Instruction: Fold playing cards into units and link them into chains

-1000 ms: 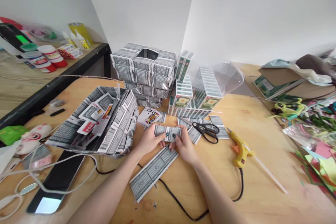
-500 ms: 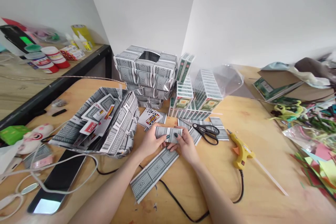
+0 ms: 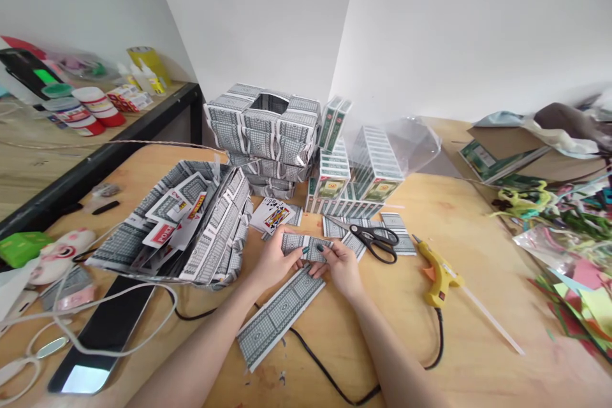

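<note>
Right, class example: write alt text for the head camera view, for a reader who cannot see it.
Two bare hands, left hand and right hand, hold a short strip of joined playing cards over a wooden table. A longer card strip lies just below; scissors and a yellow glue gun lie to the right, card-built boxes behind.

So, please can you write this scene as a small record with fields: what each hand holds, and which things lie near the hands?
left hand: grips the left end of the card strip
right hand: grips the right end of the same strip
below hands: long card strip flat on the table
right of hands: scissors, then yellow glue gun
left of hands: open card box with loose cards
behind: stacked card boxes, card packs
</note>
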A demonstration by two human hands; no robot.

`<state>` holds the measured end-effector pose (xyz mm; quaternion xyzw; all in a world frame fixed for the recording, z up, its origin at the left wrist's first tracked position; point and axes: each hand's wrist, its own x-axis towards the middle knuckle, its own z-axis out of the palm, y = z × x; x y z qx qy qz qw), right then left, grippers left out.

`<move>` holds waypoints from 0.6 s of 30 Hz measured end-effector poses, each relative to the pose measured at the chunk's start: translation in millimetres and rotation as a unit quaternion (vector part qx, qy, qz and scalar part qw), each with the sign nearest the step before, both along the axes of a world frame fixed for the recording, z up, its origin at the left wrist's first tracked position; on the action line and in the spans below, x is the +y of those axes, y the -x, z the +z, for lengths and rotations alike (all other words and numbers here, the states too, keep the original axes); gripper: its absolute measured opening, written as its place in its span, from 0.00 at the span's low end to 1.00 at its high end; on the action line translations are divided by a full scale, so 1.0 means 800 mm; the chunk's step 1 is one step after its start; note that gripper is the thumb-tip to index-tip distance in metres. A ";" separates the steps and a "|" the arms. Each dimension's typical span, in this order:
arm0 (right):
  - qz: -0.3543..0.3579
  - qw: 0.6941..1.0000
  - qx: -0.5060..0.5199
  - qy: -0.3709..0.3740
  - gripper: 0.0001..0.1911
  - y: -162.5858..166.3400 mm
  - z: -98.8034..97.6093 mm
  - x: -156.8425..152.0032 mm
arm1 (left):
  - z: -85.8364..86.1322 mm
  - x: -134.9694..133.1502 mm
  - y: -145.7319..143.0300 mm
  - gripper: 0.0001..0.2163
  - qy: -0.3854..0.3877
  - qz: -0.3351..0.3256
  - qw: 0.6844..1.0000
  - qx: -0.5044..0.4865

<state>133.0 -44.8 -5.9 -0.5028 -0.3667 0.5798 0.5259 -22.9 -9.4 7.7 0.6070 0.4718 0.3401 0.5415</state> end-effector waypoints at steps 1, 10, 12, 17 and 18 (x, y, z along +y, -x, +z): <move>-0.005 1.000 0.002 -0.007 0.14 0.000 0.001 0.000 | 0.000 -0.001 0.000 0.12 -0.024 0.016 0.999 0.014; -0.067 0.988 -0.036 -0.132 0.09 -0.009 0.003 0.002 | -0.004 0.006 0.009 0.11 -0.197 0.159 0.967 0.025; -0.081 0.984 -0.065 -0.146 0.11 -0.012 0.000 0.003 | -0.007 0.010 0.011 0.12 -0.239 0.185 0.949 0.090; -0.114 0.981 -0.058 -0.146 0.12 -0.013 -0.005 0.003 | -0.007 0.009 0.011 0.14 -0.276 0.146 0.940 0.137; -0.118 0.981 -0.056 -0.146 0.12 -0.013 -0.005 0.003 | -0.006 0.009 0.011 0.14 -0.278 0.143 0.940 0.135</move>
